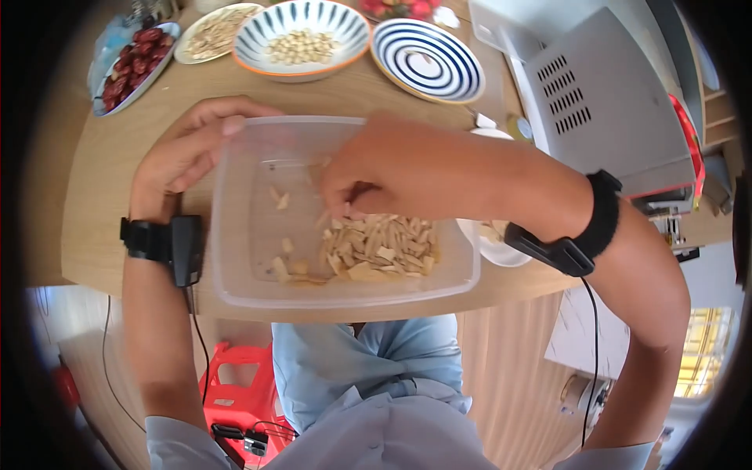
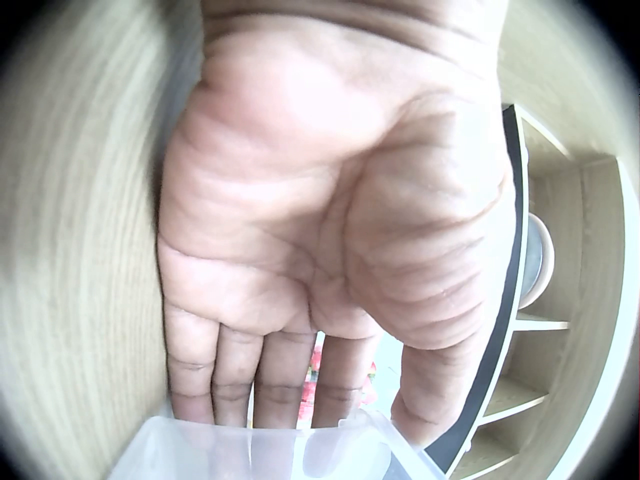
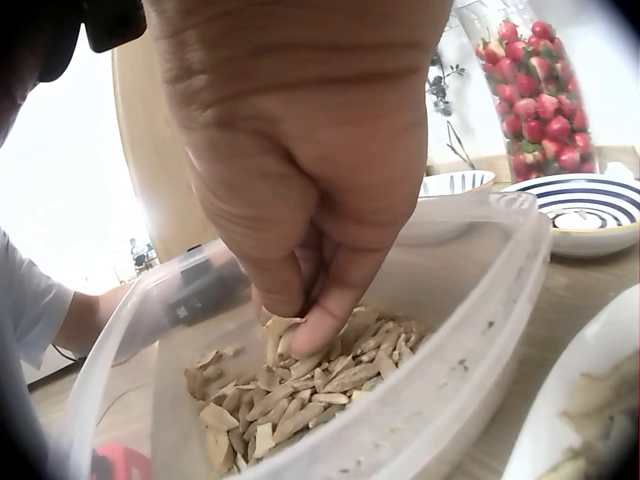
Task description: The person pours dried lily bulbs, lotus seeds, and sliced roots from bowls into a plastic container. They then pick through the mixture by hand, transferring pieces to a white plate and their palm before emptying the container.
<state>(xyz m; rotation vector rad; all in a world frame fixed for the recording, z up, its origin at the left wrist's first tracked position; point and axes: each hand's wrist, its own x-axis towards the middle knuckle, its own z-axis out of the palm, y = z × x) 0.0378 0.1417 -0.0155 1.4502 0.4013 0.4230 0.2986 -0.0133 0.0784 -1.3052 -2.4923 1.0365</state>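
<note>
A clear plastic box (image 1: 235, 266) stands near the table's front edge, with a heap of pale dried slices (image 1: 380, 247) mostly in its right half. My left hand (image 1: 192, 145) holds the box at its far left corner; in the left wrist view the palm (image 2: 330, 200) faces the camera, the fingers behind the box rim (image 2: 200, 440). My right hand (image 1: 376, 168) reaches down inside the box. In the right wrist view the right hand (image 3: 310, 190) pinches a slice (image 3: 275, 328) just above the heap (image 3: 290, 400); some fingers are hidden.
Behind the box stand a dish of red dates (image 1: 137, 70), a plate of slices (image 1: 215, 35), a bowl of pale round pieces (image 1: 301, 47) and a blue-ringed plate (image 1: 427, 61). Right of it are a white dish (image 1: 505, 254) and a grey vented appliance (image 1: 603, 102).
</note>
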